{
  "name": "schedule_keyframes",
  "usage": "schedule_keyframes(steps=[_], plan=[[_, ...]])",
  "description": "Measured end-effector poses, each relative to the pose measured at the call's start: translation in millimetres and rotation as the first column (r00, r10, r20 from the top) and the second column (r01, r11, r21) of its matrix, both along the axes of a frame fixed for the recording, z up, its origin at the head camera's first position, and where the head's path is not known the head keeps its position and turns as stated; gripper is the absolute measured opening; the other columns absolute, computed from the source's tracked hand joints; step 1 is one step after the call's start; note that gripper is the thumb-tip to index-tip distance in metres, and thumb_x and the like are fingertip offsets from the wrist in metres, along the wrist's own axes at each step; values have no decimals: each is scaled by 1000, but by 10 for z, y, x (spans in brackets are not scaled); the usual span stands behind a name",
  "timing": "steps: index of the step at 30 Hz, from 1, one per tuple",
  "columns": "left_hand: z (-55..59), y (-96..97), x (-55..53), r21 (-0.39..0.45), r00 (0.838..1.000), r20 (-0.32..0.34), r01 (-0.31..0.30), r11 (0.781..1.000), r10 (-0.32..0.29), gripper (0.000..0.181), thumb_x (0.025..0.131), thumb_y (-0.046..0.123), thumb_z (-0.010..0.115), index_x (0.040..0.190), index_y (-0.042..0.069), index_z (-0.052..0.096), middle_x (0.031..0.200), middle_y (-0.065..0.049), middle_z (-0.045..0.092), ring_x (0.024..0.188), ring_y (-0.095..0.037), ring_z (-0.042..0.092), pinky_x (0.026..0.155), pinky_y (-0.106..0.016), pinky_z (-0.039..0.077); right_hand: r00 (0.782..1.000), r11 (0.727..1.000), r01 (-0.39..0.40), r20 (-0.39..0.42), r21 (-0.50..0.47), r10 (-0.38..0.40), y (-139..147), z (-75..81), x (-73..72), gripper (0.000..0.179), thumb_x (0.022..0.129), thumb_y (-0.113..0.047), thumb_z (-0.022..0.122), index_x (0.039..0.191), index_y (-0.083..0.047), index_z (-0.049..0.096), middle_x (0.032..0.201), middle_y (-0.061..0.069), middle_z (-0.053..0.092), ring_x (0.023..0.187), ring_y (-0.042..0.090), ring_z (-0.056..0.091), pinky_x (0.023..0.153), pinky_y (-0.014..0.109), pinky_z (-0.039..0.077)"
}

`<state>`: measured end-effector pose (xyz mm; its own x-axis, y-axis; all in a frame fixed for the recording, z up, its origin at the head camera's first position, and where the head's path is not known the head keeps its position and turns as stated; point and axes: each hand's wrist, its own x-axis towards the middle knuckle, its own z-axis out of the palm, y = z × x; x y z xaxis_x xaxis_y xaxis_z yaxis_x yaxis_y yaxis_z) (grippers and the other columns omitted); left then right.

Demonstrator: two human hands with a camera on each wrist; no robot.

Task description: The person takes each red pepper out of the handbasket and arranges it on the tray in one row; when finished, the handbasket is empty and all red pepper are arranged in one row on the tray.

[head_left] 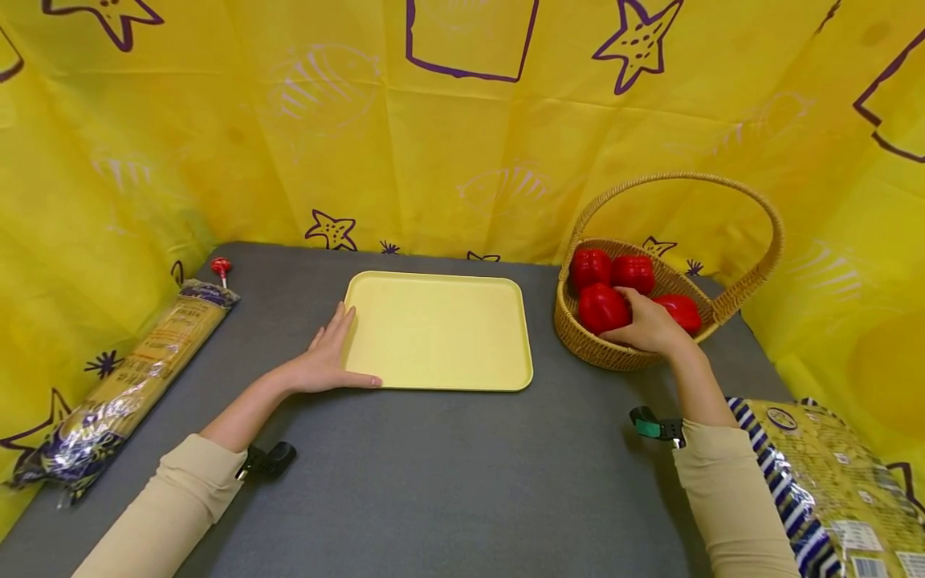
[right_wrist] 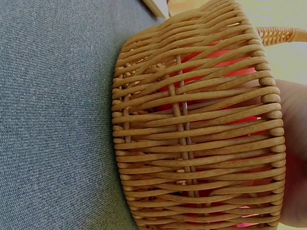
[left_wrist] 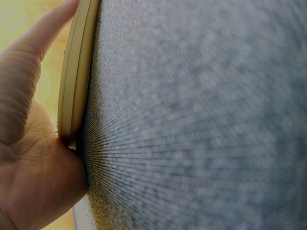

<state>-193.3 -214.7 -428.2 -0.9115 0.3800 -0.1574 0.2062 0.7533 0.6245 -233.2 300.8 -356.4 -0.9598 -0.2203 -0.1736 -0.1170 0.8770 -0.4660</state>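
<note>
- Left of the left hand (head_left: 321,365), a long, crinkly plastic packet (head_left: 137,369) lies flat on the worktop (head_left: 462,474).
- The left hand rests straight-fingered against the near-left corner of a smooth, round-cornered yellow tray (head_left: 437,333), probably steadying it; the tray sits between both hands.
- The right hand (head_left: 646,325) dips into a coarsely woven basket (head_left: 596,352), grasping a glossy, rounded red pepper (head_left: 603,308), presumably from above because the wall encloses it.
- Right of that forearm lies a shiny, stripe-edged bag (head_left: 817,457).
</note>
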Motion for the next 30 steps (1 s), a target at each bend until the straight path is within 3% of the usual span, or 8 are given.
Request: schedule_keyframes(steps=[13,22,30], plan=[[39,9,22,15,1000,15,-1,1000,1,129,76,55,77,154,0,-9,156,-22,-25,144,-43,-11,110,-65,-3,1000,1000,-9,24,8,9,31,-32,-26,83,85,-34,73,144,8,31,132,34,48,117,47,47,98,61,38],[39,15,20,12,1000,15,-1,1000,1,128,76,55,77,154,0,-8,157,-22,-25,144,-44,-10,110,-65,-2,998,998,9,64,-67,-5,89,-74,-62,89,84,-37,75,146,5,28,138,30,44,120,45,44,98,59,38],[46,19,24,8,1000,16,-3,1000,2,128,76,55,77,154,0,-8,156,-22,-25,144,-46,-10,110,-65,-2,996,980,53,80,-193,-38,98,-39,-17,93,83,-44,76,147,2,27,142,27,41,125,43,44,100,57,39]])
